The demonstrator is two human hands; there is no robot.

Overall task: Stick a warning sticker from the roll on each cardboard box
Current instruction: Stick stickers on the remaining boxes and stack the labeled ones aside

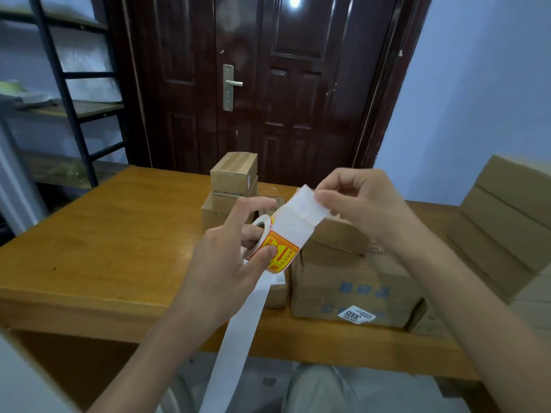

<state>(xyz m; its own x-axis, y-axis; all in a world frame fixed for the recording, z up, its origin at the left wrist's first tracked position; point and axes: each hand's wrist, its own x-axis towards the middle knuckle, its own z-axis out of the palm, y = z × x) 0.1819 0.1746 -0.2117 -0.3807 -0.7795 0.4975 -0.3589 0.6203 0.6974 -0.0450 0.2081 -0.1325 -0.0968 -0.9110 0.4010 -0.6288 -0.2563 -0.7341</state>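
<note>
My left hand (pixel 229 251) holds the sticker roll (pixel 262 234) in the air above the table, thumb pressed on a red-and-yellow warning sticker (pixel 283 254). My right hand (pixel 357 201) pinches the top end of the white backing strip (pixel 301 213) and pulls it up and to the right. A long tail of empty backing paper (pixel 238 332) hangs down past the table edge. Under my hands stands a large cardboard box (pixel 354 281) with blue print and a white label. Behind it is a stack of small cardboard boxes (pixel 232 180).
The wooden table (pixel 113 234) runs across the view, its front edge close to me. Flat cardboard sheets (pixel 507 222) lean at the right. A dark door (pixel 268 84) stands behind the table and a metal shelf (pixel 68 108) at the left.
</note>
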